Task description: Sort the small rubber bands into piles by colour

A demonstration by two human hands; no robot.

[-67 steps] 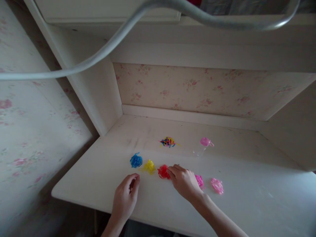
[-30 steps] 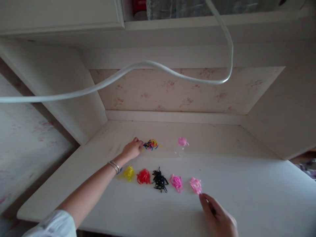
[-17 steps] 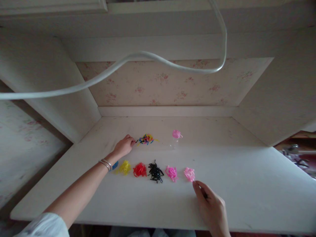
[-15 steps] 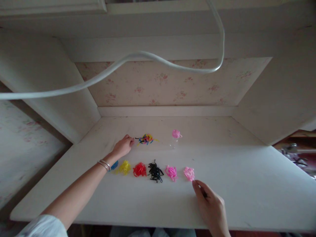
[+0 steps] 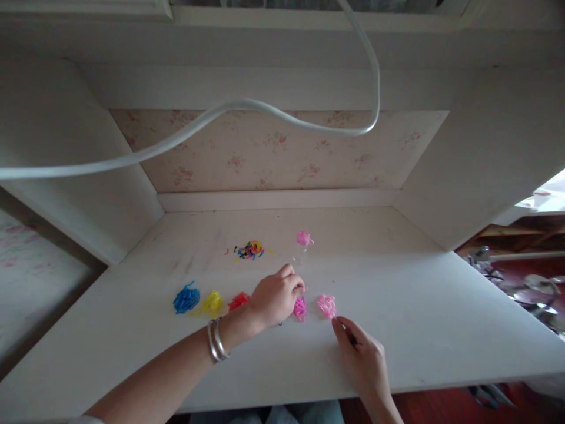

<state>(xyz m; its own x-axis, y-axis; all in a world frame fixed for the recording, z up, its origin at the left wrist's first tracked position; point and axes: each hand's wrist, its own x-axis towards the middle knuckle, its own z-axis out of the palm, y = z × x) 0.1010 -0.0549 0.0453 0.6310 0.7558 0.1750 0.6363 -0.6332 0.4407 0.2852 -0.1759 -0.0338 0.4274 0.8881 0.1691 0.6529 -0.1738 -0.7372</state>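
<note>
My left hand point(image 5: 278, 294) is closed, its fingertips pinched together above the pile of magenta rubber bands point(image 5: 299, 308); whatever it holds is too small to make out. It covers most of the black pile and part of the red rubber bands point(image 5: 239, 301). My right hand point(image 5: 362, 350) is closed too, thumb and finger pinched at the near edge of the light pink rubber bands point(image 5: 327, 306). Anything between those fingers is hidden. Yellow rubber bands point(image 5: 213, 303) and blue rubber bands point(image 5: 186, 298) lie further left in the same row.
Behind the row lies a mixed-colour heap of rubber bands point(image 5: 251, 249). A pink ball-shaped item point(image 5: 303, 238) sits near a small clear piece point(image 5: 300, 257). A white cable point(image 5: 247, 105) hangs across the view above the white desk point(image 5: 145, 347).
My left hand has moved right and nearer, from beside the mixed heap to over the black and magenta piles, uncovering the blue one. My right hand stays by the light pink pile. The view has shifted.
</note>
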